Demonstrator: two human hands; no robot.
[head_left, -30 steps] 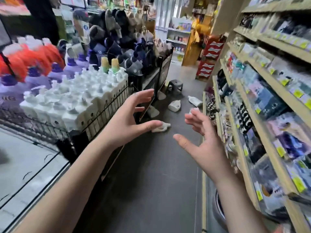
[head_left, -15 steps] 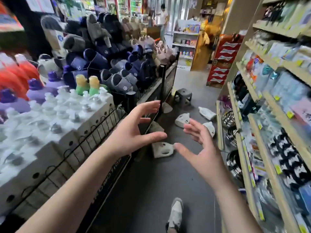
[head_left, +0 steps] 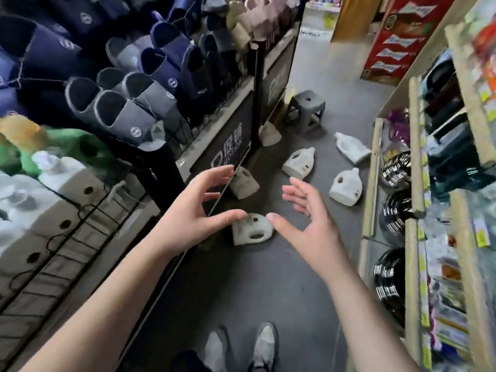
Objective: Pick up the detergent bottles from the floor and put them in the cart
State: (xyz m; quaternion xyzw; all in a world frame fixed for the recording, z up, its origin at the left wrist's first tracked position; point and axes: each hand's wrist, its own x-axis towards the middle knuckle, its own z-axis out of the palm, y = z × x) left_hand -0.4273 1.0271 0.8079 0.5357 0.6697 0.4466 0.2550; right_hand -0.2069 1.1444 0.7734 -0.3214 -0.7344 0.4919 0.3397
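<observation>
Shelving (head_left: 414,157) lines the right of the aisle, and a slipper rack (head_left: 150,84) lines the left. Near left stands the wire cart (head_left: 53,244), loaded with boxes (head_left: 40,218) of white stock that is too blurred to read. Grey floor (head_left: 241,296) runs between them to a stool (head_left: 306,111) at the far end.

Six detergent bottles lie scattered on that floor, none yet in the cart. One leans at the rack post (head_left: 268,132), one is far right (head_left: 351,150), one mid-aisle (head_left: 299,163), one by the shelving (head_left: 346,186), one against the rack base (head_left: 243,182). The nearest bottle (head_left: 253,232) lies on its side, handle up, just ahead of the shoes (head_left: 264,345).

Both hands hover above it, apart from it. The left hand (head_left: 188,218) has fingers spread wide and holds nothing. The right hand (head_left: 314,224) is the same, palm turned inward.

A smooth jug taken by its flanks could slip, so the handle looks the safer hold. A step forward could kick or tread on the nearest bottle. The cart looks full, and a jug set on top may roll back off. A left elbow swung wide could also knock the slippers down.
</observation>
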